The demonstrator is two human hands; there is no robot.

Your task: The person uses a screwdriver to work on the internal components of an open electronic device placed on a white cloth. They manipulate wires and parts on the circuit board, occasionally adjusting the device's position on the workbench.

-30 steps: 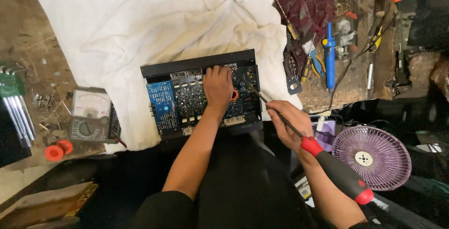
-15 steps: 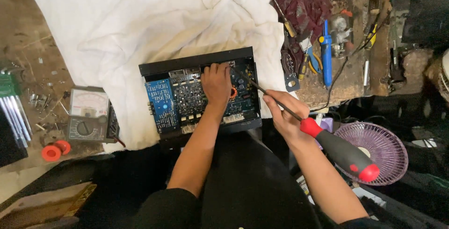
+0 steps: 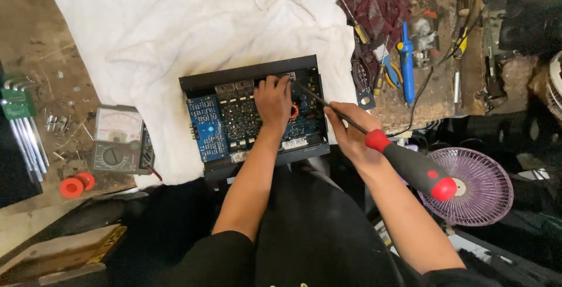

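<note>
On the white cloth [image 3: 175,35], the left hand [image 3: 273,101] should keep pressing the circuit board [image 3: 246,124] steady, fingers flat, while the right hand [image 3: 350,133], gripping the screwdriver [image 3: 404,163], holds its tip square.

The person is wearing a short-sleeved black shirt [image 3: 234,260] and black trousers [image 3: 316,228]; both forearms are showing bare, without rings or watch.

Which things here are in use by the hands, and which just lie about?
In use: left hand on open circuit-board chassis; right hand holding red-and-black screwdriver.

Lying about: analog multimeter, hex keys, purple fan, blue tool.
</note>
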